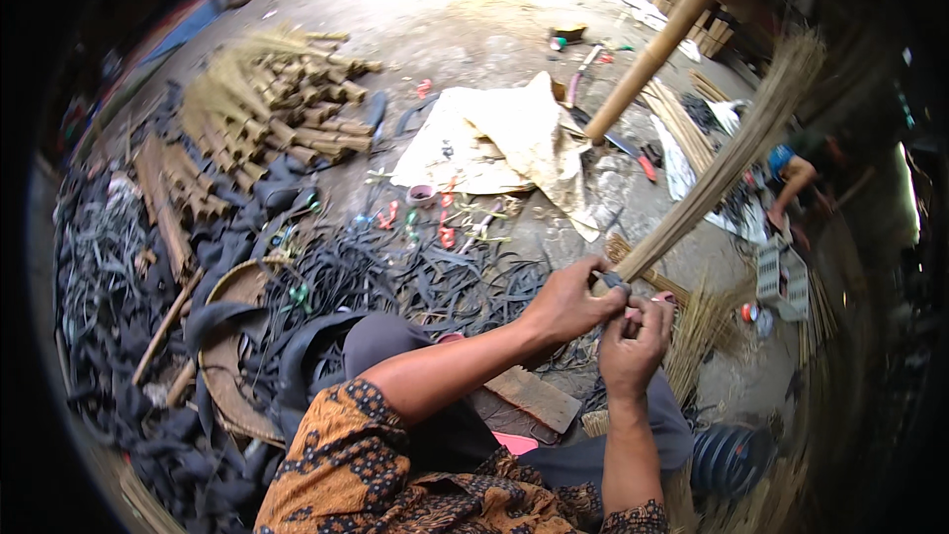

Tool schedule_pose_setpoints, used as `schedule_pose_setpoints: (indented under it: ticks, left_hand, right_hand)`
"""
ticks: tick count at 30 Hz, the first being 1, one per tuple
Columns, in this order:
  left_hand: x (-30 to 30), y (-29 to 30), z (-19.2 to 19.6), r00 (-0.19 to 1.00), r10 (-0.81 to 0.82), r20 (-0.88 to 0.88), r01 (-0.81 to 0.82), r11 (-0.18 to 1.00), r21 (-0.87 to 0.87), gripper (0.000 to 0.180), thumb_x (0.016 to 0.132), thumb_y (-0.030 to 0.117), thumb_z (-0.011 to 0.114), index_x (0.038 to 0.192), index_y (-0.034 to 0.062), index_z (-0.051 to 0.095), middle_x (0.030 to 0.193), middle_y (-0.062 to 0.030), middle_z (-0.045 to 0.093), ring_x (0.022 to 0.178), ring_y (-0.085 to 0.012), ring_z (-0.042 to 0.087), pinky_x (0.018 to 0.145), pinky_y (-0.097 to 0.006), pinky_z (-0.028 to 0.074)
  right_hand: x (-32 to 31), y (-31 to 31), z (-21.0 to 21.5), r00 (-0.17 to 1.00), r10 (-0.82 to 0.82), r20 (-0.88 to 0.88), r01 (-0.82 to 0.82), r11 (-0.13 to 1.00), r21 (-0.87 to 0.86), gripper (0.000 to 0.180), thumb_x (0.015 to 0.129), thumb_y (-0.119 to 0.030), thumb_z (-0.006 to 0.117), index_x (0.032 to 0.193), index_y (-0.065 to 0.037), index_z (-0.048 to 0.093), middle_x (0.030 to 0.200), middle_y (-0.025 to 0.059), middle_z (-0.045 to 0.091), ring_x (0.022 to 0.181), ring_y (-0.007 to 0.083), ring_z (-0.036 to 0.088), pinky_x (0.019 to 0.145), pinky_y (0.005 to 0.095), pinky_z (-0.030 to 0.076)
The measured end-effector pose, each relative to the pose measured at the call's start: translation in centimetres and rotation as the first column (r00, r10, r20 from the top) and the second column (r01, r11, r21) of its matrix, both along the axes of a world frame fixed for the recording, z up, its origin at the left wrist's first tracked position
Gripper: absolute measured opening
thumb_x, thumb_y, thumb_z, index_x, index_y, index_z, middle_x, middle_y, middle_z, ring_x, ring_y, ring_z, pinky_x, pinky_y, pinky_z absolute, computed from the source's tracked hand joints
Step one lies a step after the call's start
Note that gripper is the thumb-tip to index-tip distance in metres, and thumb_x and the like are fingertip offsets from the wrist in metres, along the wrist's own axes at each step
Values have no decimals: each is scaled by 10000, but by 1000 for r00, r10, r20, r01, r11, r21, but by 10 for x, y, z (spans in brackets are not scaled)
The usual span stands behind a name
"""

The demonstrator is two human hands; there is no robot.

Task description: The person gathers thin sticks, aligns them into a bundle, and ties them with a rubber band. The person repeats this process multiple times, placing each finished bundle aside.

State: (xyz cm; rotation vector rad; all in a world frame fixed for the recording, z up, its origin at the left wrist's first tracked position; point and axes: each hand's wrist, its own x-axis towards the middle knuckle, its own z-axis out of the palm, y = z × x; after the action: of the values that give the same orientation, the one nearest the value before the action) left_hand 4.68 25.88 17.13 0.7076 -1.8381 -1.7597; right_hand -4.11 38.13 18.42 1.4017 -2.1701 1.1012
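Around both hands' clenched grip on the straw bundle: black strips, finished brooms, crumpled sack.

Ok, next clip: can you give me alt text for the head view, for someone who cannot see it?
Both hands, left hand and right hand, grip the base of a straw bundle that slants up to the right. Black strips lie heaped on the concrete floor, with a stack of finished bundles at upper left and a wooden pole above.
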Motion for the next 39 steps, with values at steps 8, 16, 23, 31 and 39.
schedule_pose_setpoints:
  ticks: [8, 16, 23, 31, 39]
  left_hand:
    - [-5, 5, -2, 998, -62, -31, 62, 998, 8, 365, 922, 256, 722, 1130, -35, 651, 836, -97, 685, 754, -136, 618, 692, -309, 513]
    - [-5, 18, 0, 943, -100, -319, 141, 984, 107, 413, 928, 140, 725, 1251, -25, 528, 1049, -70, 648, 954, -108, 582, 854, -280, 490]
    - [-21, 13, 23, 952, -92, -291, 124, 988, 94, 438, 942, 324, 788, 1158, 48, 524, 969, -44, 608, 845, -126, 596, 772, -289, 519]
    - [-20, 36, 39, 815, -226, -534, 538, 639, 550, 226, 982, 235, 732, 1074, 148, 545, 661, 32, 416, 524, -113, 435, 500, -274, 379]
    - [-43, 52, 52, 946, -34, -324, 139, 942, 307, 343, 989, 357, 730, 865, 99, 541, 664, 14, 453, 597, -121, 493, 564, -301, 439]
  right_hand:
    - [-14, 0, 18, 993, -4, -121, 12, 998, 69, 181, 859, -53, 709, 978, -45, 573, 931, 175, 553, 842, 405, 625, 695, 472, 517]
    - [-24, 25, 1, 767, 268, 583, -258, 961, -103, 429, 950, -14, 654, 1362, 11, 533, 1160, 144, 639, 994, 221, 688, 844, 349, 557]
    - [26, 46, -36, 657, 102, 747, -246, 966, 84, 349, 936, -206, 771, 1171, 11, 630, 958, 62, 691, 904, 209, 683, 817, 373, 548]
    - [6, 95, -33, -456, 187, 870, -548, 711, -440, 223, 926, -130, 764, 843, -59, 570, 627, 6, 545, 515, 101, 525, 494, 279, 426]
    - [-58, 132, -105, 259, 251, 933, -617, 786, -40, 917, 906, -519, 761, 1571, -17, 377, 1322, 136, 640, 1219, 259, 630, 1005, 361, 539]
